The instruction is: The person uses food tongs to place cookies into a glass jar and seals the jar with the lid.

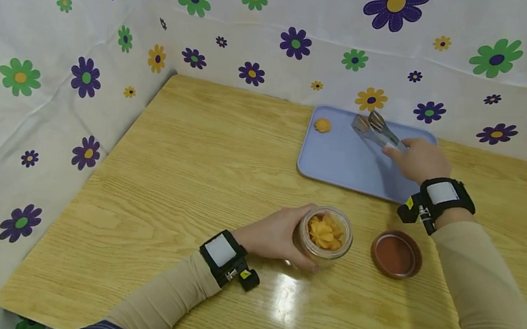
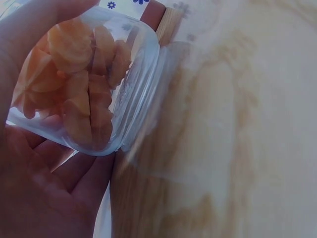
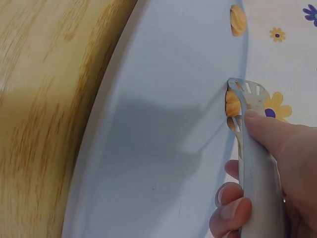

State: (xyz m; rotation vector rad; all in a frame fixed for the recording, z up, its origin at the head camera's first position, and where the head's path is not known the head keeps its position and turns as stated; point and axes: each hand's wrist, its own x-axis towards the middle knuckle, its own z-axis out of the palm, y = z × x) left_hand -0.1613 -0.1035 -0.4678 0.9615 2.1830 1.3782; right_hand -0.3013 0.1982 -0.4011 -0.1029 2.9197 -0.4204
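Observation:
My left hand [image 1: 274, 235] grips a clear jar [image 1: 326, 255] from its left side, thumb and fingers around the wall. Several golden swirl cookies [image 2: 77, 89] fill it, and its mouth is uncovered. Over the blue tray [image 1: 344, 161], my right hand [image 1: 425, 161] holds a pair of metal serving tongs [image 3: 260, 173] by the handles. Between the slotted tong heads sits one cookie [image 3: 232, 103]; whether it is lifted off the tray I cannot tell. Another cookie [image 1: 322, 125] lies in the tray's far left corner.
A round brown lid [image 1: 396, 254] lies on the wooden table [image 1: 184, 159], right of the jar and in front of the tray. Flower-printed white cloth [image 1: 273, 15] hangs behind the table and along its left side.

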